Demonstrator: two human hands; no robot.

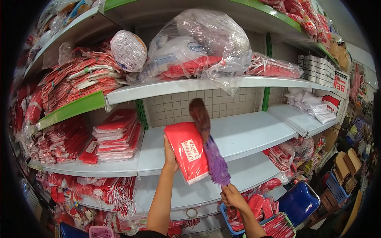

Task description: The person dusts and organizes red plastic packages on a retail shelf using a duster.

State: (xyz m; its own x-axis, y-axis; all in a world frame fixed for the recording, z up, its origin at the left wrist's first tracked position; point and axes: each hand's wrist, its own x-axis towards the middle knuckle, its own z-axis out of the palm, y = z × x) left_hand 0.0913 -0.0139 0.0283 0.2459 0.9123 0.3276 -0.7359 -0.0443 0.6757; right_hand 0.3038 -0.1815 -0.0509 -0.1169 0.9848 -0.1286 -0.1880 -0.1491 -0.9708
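My left hand (170,158) grips the left edge of a flat red cloth packet (185,154) in clear plastic, held up tilted in front of the shelves. A white label (191,150) with handwriting is on its face. In my right hand (233,196), fingers wrapped round its lower end, is a duster (214,156) with purple fluff below and a brown tuft on top. The duster slants up along the packet's right edge and overlaps it in this view. Behind both lies a pale middle shelf (252,133).
A stack of red packets (118,135) sits left on the middle shelf. Above, a big clear plastic bag (198,43) overhangs the upper shelf's edge. White plastic packs (311,104) lie to the right. Below right are a blue basket (227,222) of red packets and a blue chair (299,204).
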